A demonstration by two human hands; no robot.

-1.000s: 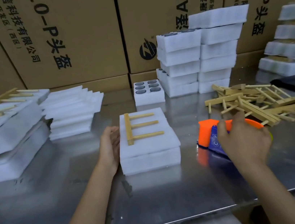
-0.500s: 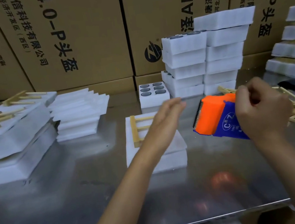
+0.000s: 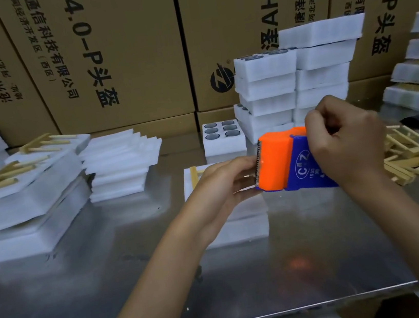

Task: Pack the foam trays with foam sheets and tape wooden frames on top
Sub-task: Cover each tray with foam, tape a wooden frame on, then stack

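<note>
The right hand (image 3: 345, 139) grips the light, rigid tape dispenser (image 3: 284, 164) by its blue body while the left hand (image 3: 222, 181) pinches at its toothed edge, above the soft, easily dented foam tray (image 3: 239, 227).

Metal worktable against a wall of stacked cardboard cartons, dim indoor light.

Steel tabletop (image 3: 311, 260) fills the near and middle ground, shiny, smeared reflections, an orange glow mirrored right of centre; its near edge (image 3: 292, 313) runs across the bottom, dark floor area below it too dim to read. Far side: tall brown cartons (image 3: 131, 51) standing side by side, black printed Chinese text and "4.0-P" turned sideways, round black logo (image 3: 222, 79) on the centre carton. Lower row of cartons (image 3: 142, 128) underneath them, at table level. Dark vertical seams between boxes. No wall or window visible behind the cartons. Light soft, bluish on the metal, source out of frame.
</note>
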